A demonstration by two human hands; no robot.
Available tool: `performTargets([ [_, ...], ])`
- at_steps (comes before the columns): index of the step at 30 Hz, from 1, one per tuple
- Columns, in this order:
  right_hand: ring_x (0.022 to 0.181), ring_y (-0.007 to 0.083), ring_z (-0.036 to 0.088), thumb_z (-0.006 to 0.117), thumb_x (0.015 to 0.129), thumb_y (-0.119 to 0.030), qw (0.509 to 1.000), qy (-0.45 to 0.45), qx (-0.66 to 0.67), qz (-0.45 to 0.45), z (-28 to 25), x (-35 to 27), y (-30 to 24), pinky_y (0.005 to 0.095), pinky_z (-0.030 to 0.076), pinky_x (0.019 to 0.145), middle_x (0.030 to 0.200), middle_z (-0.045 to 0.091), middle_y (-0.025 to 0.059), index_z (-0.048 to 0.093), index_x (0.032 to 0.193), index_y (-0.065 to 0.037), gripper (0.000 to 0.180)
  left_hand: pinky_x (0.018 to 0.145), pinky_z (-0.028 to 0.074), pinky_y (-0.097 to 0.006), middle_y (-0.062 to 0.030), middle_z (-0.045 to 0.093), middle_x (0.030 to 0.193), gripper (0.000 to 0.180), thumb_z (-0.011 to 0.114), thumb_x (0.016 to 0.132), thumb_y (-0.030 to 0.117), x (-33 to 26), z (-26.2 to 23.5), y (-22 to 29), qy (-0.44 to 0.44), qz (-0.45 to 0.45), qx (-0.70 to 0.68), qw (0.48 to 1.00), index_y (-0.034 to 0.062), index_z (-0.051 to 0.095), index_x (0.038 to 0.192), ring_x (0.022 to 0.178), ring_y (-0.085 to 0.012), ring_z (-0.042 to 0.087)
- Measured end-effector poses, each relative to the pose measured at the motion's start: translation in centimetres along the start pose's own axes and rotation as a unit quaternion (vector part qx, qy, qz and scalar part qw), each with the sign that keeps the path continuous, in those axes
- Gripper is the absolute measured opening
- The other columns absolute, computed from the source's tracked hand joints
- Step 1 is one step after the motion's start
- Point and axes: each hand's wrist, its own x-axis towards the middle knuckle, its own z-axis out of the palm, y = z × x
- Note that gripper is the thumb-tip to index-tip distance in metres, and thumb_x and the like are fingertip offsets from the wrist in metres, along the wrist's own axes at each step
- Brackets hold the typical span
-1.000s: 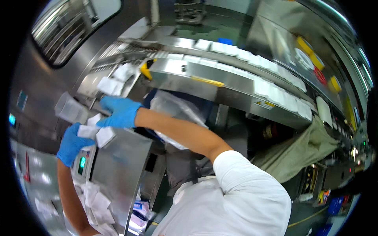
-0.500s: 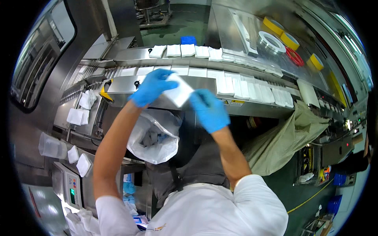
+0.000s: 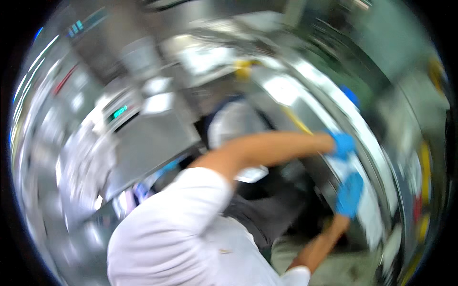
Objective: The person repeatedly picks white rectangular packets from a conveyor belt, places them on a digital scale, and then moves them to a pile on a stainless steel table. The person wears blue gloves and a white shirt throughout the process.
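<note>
Fig.: head view, heavy motion blur. One white packet (image 3: 344, 164), flat and pale, lies on the steel conveyor ledge (image 3: 305, 107) at right, between the two gloved hands. Left hand (image 3: 342, 144), blue glove, arm stretched across the frame, rests on the packet's upper end. Right hand (image 3: 349, 194), blue glove, sits on the lower end, just below. The hands are close together with fingers on the packet; whether they pinch it or only press it flat can't be told through the blur.

Change vs. half a sec. ago: the packet was held up in front of the chest, above the row of white packets; now it is down at the ledge, w/ the camera swung hard left. Judged: the piece is being laid or straightened on the line, not carried.

Count: 2 gloved hands, 1 packet in hand; more white packets (image 3: 372, 217) run along the ledge, no. unclear. 1 grey machine w/ green display (image 3: 119, 112) at left. 1 yellow fitting (image 3: 243, 69) up top. White sleeve (image 3: 191, 205) in the foreground.
</note>
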Motion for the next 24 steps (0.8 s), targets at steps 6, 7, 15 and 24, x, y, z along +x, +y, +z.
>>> performTargets([
  [6,0.099,0.0343,0.07,0.046,0.108,-0.025,0.959,0.159,0.232,0.006,-16.1,3.1,-13.3,0.0427,0.054,0.088,0.111,0.073,0.0213,0.07,0.117,0.006,0.041,0.088,0.053,-0.051,-0.0214,0.066,0.107,0.035,0.067,0.087,0.031,-6.6,0.3,7.4,0.296,-0.001,0.031,0.955,0.0001,0.072,0.102,0.103,-0.0382,0.063],
  [7,0.095,0.0342,0.069,0.053,0.105,-0.022,0.96,0.183,0.211,0.013,-15.9,3.3,-14.4,0.0425,0.055,0.085,0.106,0.073,0.0217,0.07,0.112,0.007,0.035,0.089,0.052,-0.048,-0.0197,0.063,0.107,0.032,0.065,0.09,0.026,-11.4,-0.4,9.5,0.357,0.011,-0.046,0.933,0.0006,0.068,0.109,0.103,-0.0376,0.062],
  [15,0.122,0.0249,0.06,0.065,0.098,-0.011,0.732,-0.234,0.622,-0.147,-10.7,8.9,-40.9,0.0376,0.046,0.106,0.129,0.064,0.0141,0.061,0.133,0.0,0.037,0.086,0.052,-0.035,-0.0138,0.061,0.114,0.02,0.063,0.095,0.005,-47.8,1.2,12.5,0.621,-0.259,-0.166,0.721,0.0048,0.064,0.115,0.102,-0.0249,0.062],
  [24,0.115,0.0322,0.065,0.082,0.08,-0.045,0.639,-0.441,0.537,-0.332,-9.5,4.3,-71.1,0.0399,0.051,0.098,0.128,0.064,0.0229,0.05,0.138,0.001,0.081,0.095,0.05,-0.03,-0.0051,0.057,0.12,0.045,0.06,0.093,-0.002,-65.9,3.4,19.5,0.757,-0.433,-0.108,0.478,0.0079,0.053,0.136,0.11,-0.0146,0.059],
])
